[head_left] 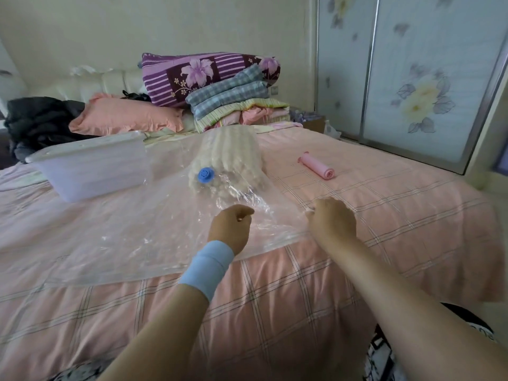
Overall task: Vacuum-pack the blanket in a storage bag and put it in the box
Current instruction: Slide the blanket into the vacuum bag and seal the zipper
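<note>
While the blanket (233, 152) lies rolled inside the storage bag (110, 229), at mid-bed toward the far end of the film, the bag's near edge is held at two points.

- Grip: left hand (232, 226), fingers curled, pinches creased film just near of the blanket. Right hand (331, 221) clenches the bag's near right corner.
- Valve (205, 175): blue, on top of the film, over the blanket's near end.
- Risk, seal: film is wrinkled between the two hands. A crease caught in the closure would likely let air back in.
- Risk, valve: pile pressed under the valve may choke suction.
- Risk, drag: the film's left far part reaches the box (93, 171). A hard pull could shift it.
- Box: translucent, lid on, left of the blanket. It needs opening before loading.
- Pump (316, 166): pink, right of the bag, apart from it, within likely reach.
- Edges: the bag's near edge lies close to where the bed (302, 284) cover falls away, so slack film could slide off.
- Room: open cover right of the bag. The far side is crowded by a pillow (123, 116) and folded bedding (236, 105).
</note>
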Motion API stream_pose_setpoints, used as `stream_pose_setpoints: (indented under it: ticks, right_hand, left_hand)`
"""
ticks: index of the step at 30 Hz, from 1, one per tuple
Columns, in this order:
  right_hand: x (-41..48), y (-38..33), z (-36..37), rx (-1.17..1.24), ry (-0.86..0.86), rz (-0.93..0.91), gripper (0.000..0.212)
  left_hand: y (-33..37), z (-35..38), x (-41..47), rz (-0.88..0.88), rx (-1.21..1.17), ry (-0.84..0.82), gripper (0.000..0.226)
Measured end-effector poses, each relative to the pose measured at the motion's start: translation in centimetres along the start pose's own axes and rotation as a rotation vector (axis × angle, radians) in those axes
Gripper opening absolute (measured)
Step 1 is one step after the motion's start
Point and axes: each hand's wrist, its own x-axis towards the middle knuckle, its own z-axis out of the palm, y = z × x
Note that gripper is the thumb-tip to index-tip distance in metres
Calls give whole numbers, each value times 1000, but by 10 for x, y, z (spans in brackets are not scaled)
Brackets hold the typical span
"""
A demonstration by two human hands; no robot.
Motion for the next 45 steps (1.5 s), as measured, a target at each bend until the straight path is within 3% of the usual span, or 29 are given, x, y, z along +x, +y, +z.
stream_pose_setpoints:
  ticks: [2, 3, 5, 7, 10, 14, 17, 20, 24, 26, 28, 33, 36, 38, 40, 42, 45]
  right_hand:
    - [9, -10, 3, 95, 125, -235, 19]
    - [14, -16, 7, 151, 106, -355, 16]
    - [25, -26, 23, 198, -74, -502, 16]
    - [33, -23, 42, 154, -324, -502, 19]
    - [43, -2, 59, 79, -542, -468, 20]
    - [69, 2, 56, -63, -461, -402, 14]
    - [92, 6, 49, 200, -411, -243, 19]
    - [116, 22, 42, 416, -248, -140, 29]
    - [138, 40, 52, 292, -258, -74, 35]
    - [139, 49, 59, 242, -324, -37, 19]
    - [138, 52, 62, 194, -349, -24, 37]
    - [140, 12, 50, 177, -21, -218, 40]
    - [130, -32, 51, 216, -126, -412, 43]
    - [119, -57, 66, 175, -226, -487, 55]
    - [114, -69, 81, 60, -336, -500, 82]
    - [112, -68, 86, -19, -476, -468, 104]
    - [109, -61, 77, -28, -599, -432, 107]
  left_hand:
    - [-13, 6, 22, 93, 392, -4, 38]
    - [-18, 9, 29, 117, 552, -46, 50]
    - [-32, 17, 39, 121, 755, -170, 76]
    - [-47, 24, 44, 65, 834, -286, 89]
    - [-59, 32, 49, -3, 836, -378, 94]
    - [-42, 47, 64, 31, 878, -433, 95]
    - [-22, 54, 85, 39, 936, -486, 89]
    - [-9, 46, 108, 44, 939, -362, 72]
    - [-10, 35, 133, 216, 892, -124, 46]
    - [-15, 38, 136, 324, 919, -56, 53]
    - [-20, 41, 136, 371, 944, -47, 66]
    - [-36, 39, 141, 398, 905, -31, 81]
    - [-45, 27, 141, 409, 769, 60, 67]
    - [-57, 13, 142, 356, 749, 149, 68]
    - [-75, -3, 145, 213, 790, 163, 90]
    - [-92, -17, 144, 47, 791, 93, 118]
    - [-109, -23, 135, -147, 654, -36, 134]
